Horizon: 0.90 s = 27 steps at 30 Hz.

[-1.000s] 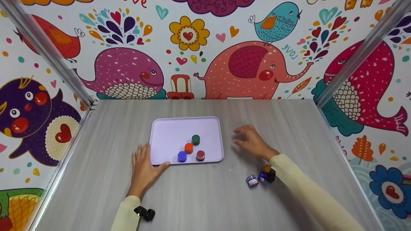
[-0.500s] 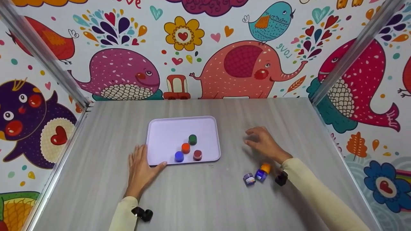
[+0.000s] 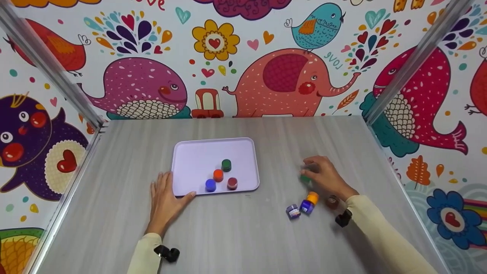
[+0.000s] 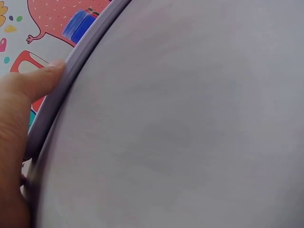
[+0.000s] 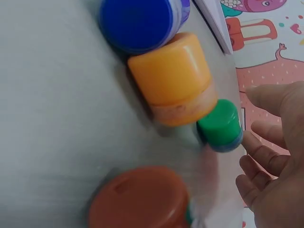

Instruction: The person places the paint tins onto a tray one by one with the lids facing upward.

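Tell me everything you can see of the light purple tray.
The light purple tray is a shallow rectangle with rounded corners and a low raised rim, smooth and plastic-looking. It lies flat on the wood-grain table. Four small jars, green, orange, blue and dark red, sit in it. The left hand touches its near left corner, thumb against the near rim.

Cartoon-printed walls [image 3: 247, 57] rise left, right and far around a wood-grain table [image 3: 236, 228] in a small booth [image 3: 272, 24], metal posts [image 3: 53, 72] standing at its far corners; what building houses it cannot be told.
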Each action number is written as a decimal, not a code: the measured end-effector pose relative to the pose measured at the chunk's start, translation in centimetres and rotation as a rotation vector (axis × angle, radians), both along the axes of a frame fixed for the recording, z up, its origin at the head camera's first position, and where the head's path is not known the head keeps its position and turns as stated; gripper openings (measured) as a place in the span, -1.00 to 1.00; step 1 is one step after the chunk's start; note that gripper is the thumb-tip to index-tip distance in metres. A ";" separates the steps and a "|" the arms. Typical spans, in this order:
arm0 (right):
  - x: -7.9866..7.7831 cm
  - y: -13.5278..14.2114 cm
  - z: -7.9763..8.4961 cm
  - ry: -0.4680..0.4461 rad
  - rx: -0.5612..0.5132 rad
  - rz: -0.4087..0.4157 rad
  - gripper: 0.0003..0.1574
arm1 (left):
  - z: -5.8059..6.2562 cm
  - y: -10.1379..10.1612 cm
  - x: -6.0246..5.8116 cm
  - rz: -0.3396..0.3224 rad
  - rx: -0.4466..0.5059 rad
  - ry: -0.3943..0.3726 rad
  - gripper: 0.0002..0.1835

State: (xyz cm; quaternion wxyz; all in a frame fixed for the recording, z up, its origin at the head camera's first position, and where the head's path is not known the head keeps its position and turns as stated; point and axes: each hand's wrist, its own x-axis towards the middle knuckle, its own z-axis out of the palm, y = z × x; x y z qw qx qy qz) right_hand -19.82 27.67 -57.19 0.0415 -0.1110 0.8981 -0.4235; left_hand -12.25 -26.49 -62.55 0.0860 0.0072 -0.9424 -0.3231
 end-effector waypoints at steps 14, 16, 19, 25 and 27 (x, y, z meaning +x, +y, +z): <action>0.7 1.5 -0.8 -0.055 -0.004 -0.046 -0.48 | -0.2 0.2 -0.1 -0.003 0.011 0.002 0.27; 0.7 1.5 -0.8 -0.070 0.007 -0.034 -0.47 | -0.1 0.2 -0.1 -0.004 0.012 0.003 0.26; 0.9 1.4 -0.8 -0.084 0.014 -0.024 -0.43 | 0.0 0.2 -0.2 -0.006 0.018 0.001 0.26; 1.1 1.1 -1.1 -0.045 0.039 0.002 -0.43 | 0.1 0.1 0.0 0.003 0.004 -0.016 0.28; 1.1 0.9 -1.1 -0.043 0.040 0.008 -0.43 | 0.1 0.1 0.0 0.007 0.001 -0.018 0.29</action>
